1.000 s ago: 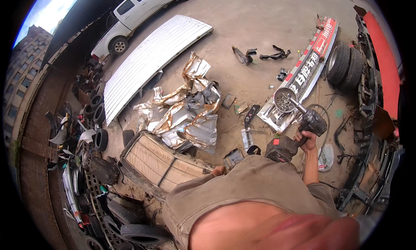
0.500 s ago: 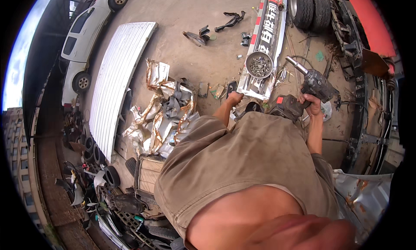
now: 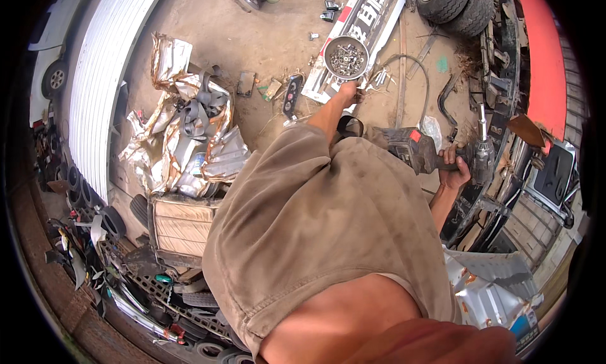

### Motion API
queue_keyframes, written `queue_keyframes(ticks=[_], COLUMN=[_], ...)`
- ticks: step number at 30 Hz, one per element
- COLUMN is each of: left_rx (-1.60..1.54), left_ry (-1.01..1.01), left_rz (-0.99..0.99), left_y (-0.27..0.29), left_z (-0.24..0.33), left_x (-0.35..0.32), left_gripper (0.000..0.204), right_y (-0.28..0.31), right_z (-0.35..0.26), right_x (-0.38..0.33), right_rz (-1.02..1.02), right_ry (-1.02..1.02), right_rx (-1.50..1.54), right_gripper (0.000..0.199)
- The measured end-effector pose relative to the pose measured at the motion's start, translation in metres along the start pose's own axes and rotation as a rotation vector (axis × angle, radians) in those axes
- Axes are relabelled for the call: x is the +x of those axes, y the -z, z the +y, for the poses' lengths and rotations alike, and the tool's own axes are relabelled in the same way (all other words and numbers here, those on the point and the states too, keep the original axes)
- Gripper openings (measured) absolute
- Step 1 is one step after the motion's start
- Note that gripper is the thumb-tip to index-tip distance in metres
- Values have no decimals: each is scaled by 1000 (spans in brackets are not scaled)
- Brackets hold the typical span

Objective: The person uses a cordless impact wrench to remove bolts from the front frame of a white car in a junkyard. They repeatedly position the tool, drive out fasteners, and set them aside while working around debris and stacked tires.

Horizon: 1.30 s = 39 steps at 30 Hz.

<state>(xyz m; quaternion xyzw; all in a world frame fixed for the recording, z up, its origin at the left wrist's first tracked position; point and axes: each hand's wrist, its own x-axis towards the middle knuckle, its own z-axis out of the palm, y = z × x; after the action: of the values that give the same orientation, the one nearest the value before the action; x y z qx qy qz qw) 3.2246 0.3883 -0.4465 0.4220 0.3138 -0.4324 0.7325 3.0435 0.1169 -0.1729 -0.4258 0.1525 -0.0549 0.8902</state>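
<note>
My right hand (image 3: pixel 454 168) is wrapped round the handle of a dark cordless impact wrench (image 3: pixel 483 162). Its long socket (image 3: pixel 482 121) points away from me, beside the dark vehicle frame. The wrench's battery end, with a red patch, lies close to my shirt. My left hand (image 3: pixel 349 93) reaches forward with curled fingers, just at the near rim of a round metal bowl (image 3: pixel 326 56). Small bolts and nuts (image 3: pixel 347 60) fill the bowl, which sits on a long white and red panel (image 3: pixel 315 89). What the left fingers hold, if anything, is hidden.
Crumpled rusty sheet metal (image 3: pixel 183 130) lies to the left, near a white corrugated panel (image 3: pixel 104 80). Twin tyres (image 3: pixel 470 11) stand at the far right beside the frame (image 3: pixel 499 105). A hose (image 3: pixel 427 86) curves over the ground. A black switch panel (image 3: pixel 292 96) lies near my left arm.
My right hand has swung the impact wrench rightward to the vehicle frame. My left hand has moved forward to the bowl's near rim. The whole view has shifted to the right.
</note>
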Motion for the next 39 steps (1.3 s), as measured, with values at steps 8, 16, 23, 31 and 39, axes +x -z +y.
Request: queue_keyframes(ticks=[8,16,23,31,39], left_rx=[114,291,279,383,181], left_ry=[-60,-96,-275,-733,-545], left_rz=[461,820,253,228,159], left_y=[15,88,-180,-309,-279], left_z=[90,-18,2,-18,-45], left_x=[-28,-37,-54,4,16], left_gripper=[88,54,75,92,92], right_y=[-3,17,23,18,12], right_z=[-15,-49,-53,-16,59], right_x=[133,315,381,393,385], right_rz=[-163,-496,-663,-826,-1005], right_ry=[-256,-533,-812,-1028,-1199], right_rx=[-41,-263,-404,-555,-942], right_gripper=[46,47,48,35,27])
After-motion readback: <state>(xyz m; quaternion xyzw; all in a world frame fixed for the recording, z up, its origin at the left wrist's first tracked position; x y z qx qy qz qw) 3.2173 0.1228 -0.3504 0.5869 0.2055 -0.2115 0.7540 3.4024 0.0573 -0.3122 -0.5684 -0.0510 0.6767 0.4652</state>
